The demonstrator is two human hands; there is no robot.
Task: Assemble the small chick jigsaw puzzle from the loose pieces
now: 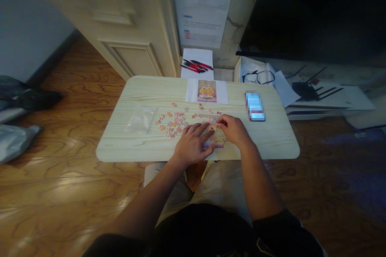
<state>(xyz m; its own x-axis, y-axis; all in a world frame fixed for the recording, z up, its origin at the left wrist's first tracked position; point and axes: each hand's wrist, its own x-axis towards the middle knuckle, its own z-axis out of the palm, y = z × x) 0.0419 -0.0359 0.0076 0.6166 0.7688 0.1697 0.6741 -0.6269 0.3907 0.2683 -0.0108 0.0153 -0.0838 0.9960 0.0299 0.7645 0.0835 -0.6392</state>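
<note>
Tabletop edge (129, 158) near hands (193, 144) (233, 129) on puzzle (216, 145), phone (255, 107) apart

Bare forearms (261, 180) reach up from the lower frame; near centre, the left hand (193, 143) lies palm down, fingers spread, and the right hand (233, 129) curls into a pinch.

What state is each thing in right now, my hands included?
Jigsaw puzzle: partly assembled
Loose puzzle pieces: scattered, mostly left of the puzzle
Left hand: fingers spread over the puzzle
Right hand: fingertips at the puzzle; grip unclear
Clear plastic bag: lying on the table
Picture sheet: flat, printed side up
Smartphone: screen lit
Pens: piled loosely
Television: screen dark
</note>
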